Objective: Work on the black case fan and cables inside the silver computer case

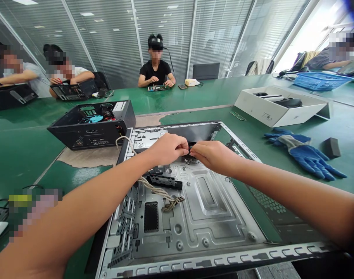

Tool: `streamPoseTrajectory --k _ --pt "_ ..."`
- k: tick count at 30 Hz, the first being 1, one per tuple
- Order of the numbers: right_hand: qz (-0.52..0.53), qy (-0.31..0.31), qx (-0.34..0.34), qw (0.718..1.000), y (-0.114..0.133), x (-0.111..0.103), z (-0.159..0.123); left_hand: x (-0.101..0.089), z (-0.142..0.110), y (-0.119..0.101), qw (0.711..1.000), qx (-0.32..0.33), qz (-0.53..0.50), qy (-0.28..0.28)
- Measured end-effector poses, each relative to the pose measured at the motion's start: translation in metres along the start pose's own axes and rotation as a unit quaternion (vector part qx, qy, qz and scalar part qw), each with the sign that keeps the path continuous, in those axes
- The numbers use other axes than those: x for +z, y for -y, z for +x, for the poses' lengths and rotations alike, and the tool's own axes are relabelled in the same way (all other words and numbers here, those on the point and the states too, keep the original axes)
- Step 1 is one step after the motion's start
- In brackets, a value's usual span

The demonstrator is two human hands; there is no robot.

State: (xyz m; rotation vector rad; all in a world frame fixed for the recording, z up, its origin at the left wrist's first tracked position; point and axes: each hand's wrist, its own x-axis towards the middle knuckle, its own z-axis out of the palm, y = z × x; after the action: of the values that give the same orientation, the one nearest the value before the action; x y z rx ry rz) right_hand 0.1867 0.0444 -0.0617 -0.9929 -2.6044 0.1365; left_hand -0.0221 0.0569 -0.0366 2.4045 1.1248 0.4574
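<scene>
An open, stripped metal computer case [206, 209] lies flat on the green table in front of me. Both my hands reach into its far half. My left hand [168, 148] and my right hand [213, 155] are closed in pinches on a small black part [190, 149] held between them, just above the case floor. What the part is I cannot make out. A beige braided cable [153, 188] runs under my left forearm across the case floor. A black bracket [163, 180] sits below my left hand.
A second black computer case [92, 124] stands at the left. A white open box [278, 105], blue gloves [306, 153] and a black foam block [331, 147] lie at the right. A blue basket [320, 80] is farther back. Several other people sit working at the far side.
</scene>
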Motion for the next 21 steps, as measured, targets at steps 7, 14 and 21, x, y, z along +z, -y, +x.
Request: streamPoseTrajectory --k 7,14,21 --pt "-0.014 -0.022 0.003 1.0 0.0024 0.0002 -0.0015 0.0002 -0.0011 0.0006 0.999 -0.014 -0.044 -0.025" --pt "0.033 -0.027 0.008 0.999 0.0062 -0.0017 0.0 -0.0029 -0.0033 0.003 0.998 0.02 -0.065 -0.009" --pt "0.072 -0.03 0.077 0.994 0.0068 -0.0032 0.0032 -0.0028 -0.0015 0.0092 0.994 0.044 0.08 -0.057"
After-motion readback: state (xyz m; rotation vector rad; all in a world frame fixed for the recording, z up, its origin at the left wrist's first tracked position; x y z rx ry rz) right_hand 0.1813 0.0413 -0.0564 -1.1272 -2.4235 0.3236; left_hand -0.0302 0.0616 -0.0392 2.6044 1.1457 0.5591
